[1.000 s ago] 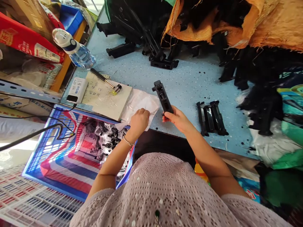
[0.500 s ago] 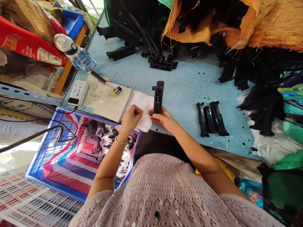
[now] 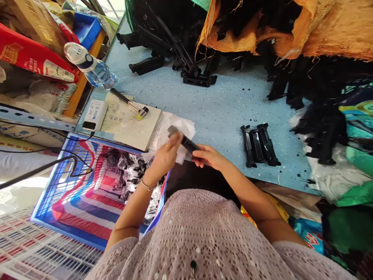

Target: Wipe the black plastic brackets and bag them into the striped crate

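Note:
A slim black plastic bracket [image 3: 190, 145] slants over the front edge of the blue speckled table [image 3: 224, 105]. My right hand [image 3: 210, 157] grips its near end, thumb on top and fingers curled beneath. At its far end my left hand [image 3: 166, 155] lies against the bracket; those fingers are smeared by motion, so their grip is unclear. Thin white plastic bags [image 3: 185, 123] lie flat under the bracket and the left hand. To the right, three similar black brackets [image 3: 257, 145] rest side by side on the table.
A blue crate [image 3: 46, 194] with a striped liner holds bagged black parts at left. Beside it are a board [image 3: 131, 132] with a screwdriver-like tool [image 3: 128, 102], a white box [image 3: 94, 113] and a water bottle [image 3: 97, 72]. Black parts spill from an orange sack [image 3: 335, 31] behind.
The bracket has swung from upright to slanting left and come down nearer the table edge. My left hand has moved right and up against its far end; the right hand keeps hold.

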Action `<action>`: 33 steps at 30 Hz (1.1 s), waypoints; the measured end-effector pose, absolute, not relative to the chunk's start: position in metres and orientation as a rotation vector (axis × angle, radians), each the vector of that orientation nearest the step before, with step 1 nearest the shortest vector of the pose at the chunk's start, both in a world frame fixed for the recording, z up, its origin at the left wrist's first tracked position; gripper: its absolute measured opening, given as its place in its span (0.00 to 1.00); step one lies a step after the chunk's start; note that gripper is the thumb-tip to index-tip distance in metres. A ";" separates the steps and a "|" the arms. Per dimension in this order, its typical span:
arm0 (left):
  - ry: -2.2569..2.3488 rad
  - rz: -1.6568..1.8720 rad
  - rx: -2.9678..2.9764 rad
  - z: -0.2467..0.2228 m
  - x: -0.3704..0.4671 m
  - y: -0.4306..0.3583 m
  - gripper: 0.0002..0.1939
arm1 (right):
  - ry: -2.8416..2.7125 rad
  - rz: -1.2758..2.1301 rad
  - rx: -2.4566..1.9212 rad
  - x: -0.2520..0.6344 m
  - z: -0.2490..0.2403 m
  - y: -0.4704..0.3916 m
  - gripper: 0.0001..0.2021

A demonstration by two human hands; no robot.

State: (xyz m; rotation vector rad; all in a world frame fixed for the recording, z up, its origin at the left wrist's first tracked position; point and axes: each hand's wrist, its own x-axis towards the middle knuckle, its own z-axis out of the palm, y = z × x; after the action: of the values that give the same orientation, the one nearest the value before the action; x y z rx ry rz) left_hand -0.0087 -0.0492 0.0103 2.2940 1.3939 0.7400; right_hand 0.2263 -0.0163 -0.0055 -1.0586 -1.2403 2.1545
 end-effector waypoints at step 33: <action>1.764 0.858 1.763 0.120 -0.110 -0.126 0.11 | -1.403 2.068 -0.779 0.207 0.024 -0.058 0.13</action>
State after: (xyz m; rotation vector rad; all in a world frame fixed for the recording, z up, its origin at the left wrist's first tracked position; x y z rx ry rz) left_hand -0.1095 -0.1258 0.1197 1.7635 1.7643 0.8577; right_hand 0.2065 -0.0581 0.0242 -0.7788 -1.4025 2.0680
